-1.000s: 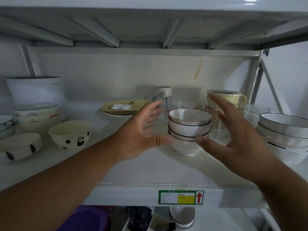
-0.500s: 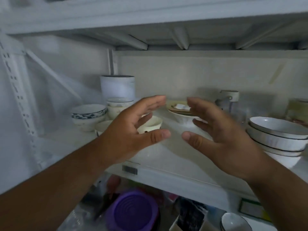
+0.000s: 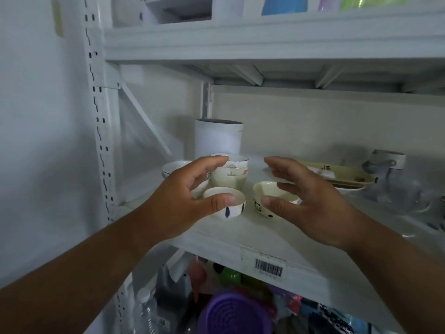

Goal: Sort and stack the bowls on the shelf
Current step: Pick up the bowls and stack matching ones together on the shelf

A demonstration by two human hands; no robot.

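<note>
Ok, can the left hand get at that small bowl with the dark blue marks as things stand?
Probably yes. The left hand is open and hovers just in front of the small bowl with dark blue marks, thumb across its near rim. Nothing lies between them; the cream bowl stack stands behind it.

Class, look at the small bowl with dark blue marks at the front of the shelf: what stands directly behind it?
A stack of cream bowls stands behind the small bowl, with a tall white canister further back. The left hand covers the bowl's left side, hiding what is there.
</note>
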